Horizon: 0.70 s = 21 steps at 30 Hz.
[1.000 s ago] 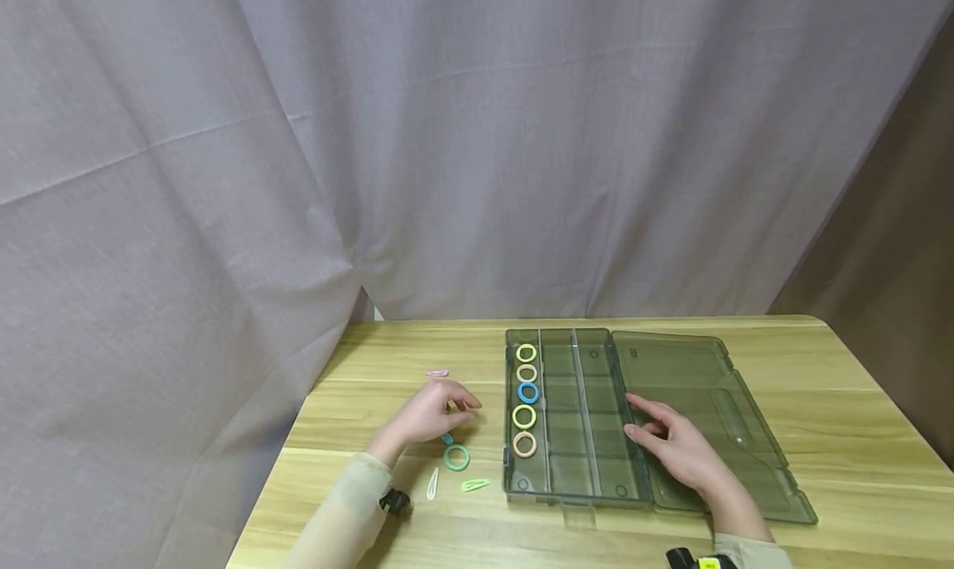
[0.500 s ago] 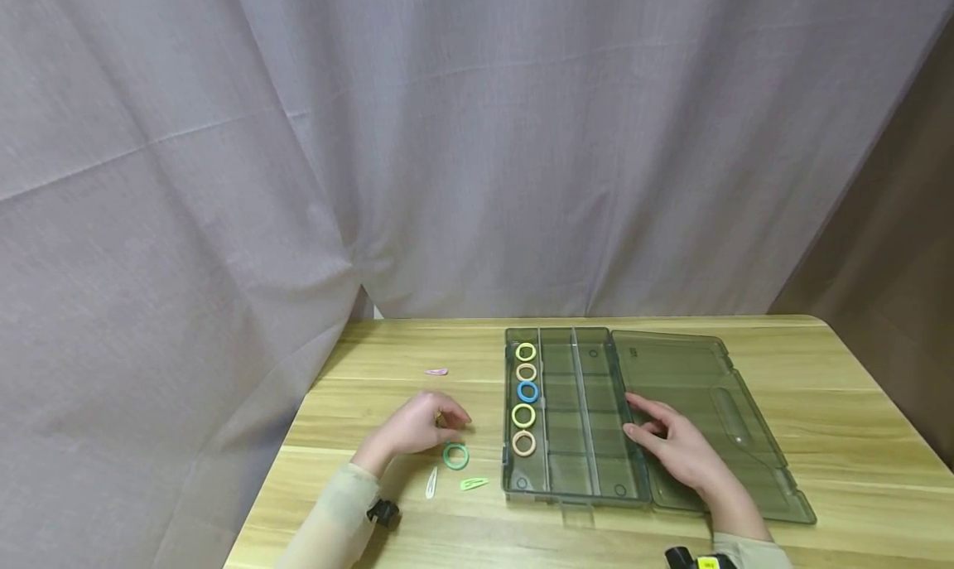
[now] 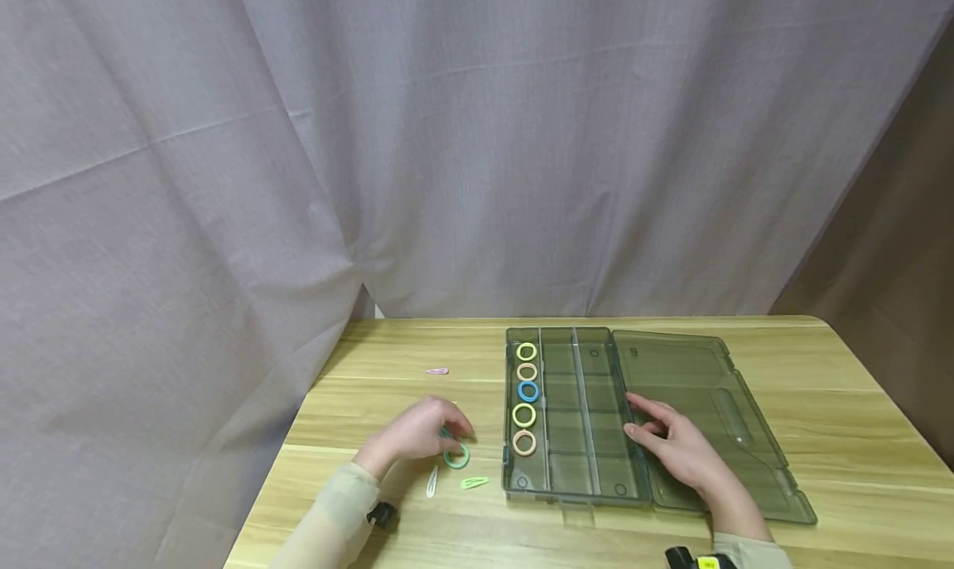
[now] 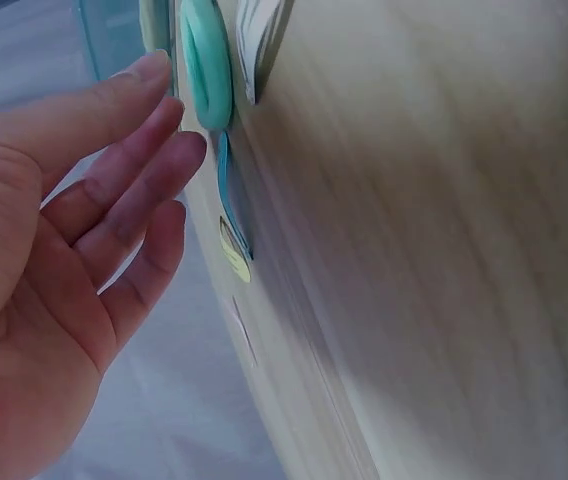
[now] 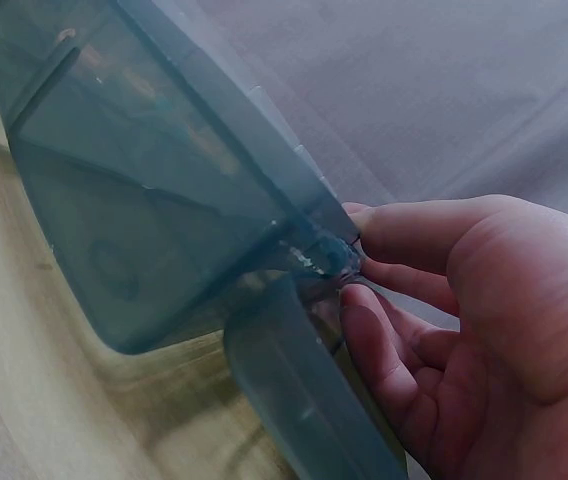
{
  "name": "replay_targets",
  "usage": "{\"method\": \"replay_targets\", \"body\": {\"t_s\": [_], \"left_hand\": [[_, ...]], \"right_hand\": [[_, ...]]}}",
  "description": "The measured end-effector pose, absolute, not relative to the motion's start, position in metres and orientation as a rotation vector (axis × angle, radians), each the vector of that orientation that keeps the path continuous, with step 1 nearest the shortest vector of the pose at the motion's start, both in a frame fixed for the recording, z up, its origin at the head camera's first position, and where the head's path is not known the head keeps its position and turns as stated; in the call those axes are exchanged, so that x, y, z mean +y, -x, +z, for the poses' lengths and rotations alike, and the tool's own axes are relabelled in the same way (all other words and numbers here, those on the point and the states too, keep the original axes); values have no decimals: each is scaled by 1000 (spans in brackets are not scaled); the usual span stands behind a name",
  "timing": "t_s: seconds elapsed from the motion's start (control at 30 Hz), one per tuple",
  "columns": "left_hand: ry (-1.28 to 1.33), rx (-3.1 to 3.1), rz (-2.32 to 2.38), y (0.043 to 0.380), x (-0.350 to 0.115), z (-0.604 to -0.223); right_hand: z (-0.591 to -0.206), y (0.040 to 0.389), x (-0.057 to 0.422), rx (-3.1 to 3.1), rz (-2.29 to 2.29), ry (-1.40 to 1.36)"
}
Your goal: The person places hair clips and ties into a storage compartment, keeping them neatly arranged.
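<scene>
My left hand [image 3: 425, 428] is over the table, its fingertips at a green hair tie [image 3: 457, 456]. In the left wrist view the thumb and loosely bent fingers are beside that hair tie [image 4: 207, 65], with nothing between them. A blue hair clip [image 4: 229, 190] and a yellow one [image 4: 233, 250] lie just beyond, mostly hidden by the hand in the head view. My right hand [image 3: 674, 445] grips the hinge edge of a clear grey organizer box [image 3: 562, 496] between thumb and fingers. Several hair ties, yellow, peach and blue [image 3: 527, 392], line its left compartment.
A white hair clip [image 3: 432, 482] and a green hair clip [image 3: 474, 483] lie nearer the front, and a pink hair clip [image 3: 437, 371] lies farther back. The box's lid [image 3: 745, 445] is folded flat to the right. A grey curtain [image 3: 477, 180] hangs behind the table.
My left hand has drawn back slightly toward me and leftward, then closer over the green hair tie, now partly covering it. The right hand stays in place on the box edge.
</scene>
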<state>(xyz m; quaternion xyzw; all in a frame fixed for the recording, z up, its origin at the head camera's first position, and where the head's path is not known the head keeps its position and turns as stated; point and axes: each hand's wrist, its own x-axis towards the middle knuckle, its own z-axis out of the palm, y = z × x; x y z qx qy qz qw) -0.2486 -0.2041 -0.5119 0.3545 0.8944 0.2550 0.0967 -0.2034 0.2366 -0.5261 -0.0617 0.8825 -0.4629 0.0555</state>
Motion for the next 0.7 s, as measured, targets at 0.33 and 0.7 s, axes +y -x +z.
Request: {"method": "replay_targets", "body": {"t_s": [0.33,0.7], "left_hand": [[-1078,2660,642,250,-197,-510],[-1085,2661,590,252,-193,-510]], "right_hand": [[-526,203,238,2677,-1405,190],[-526,203,237,2676,-1395,170]]}}
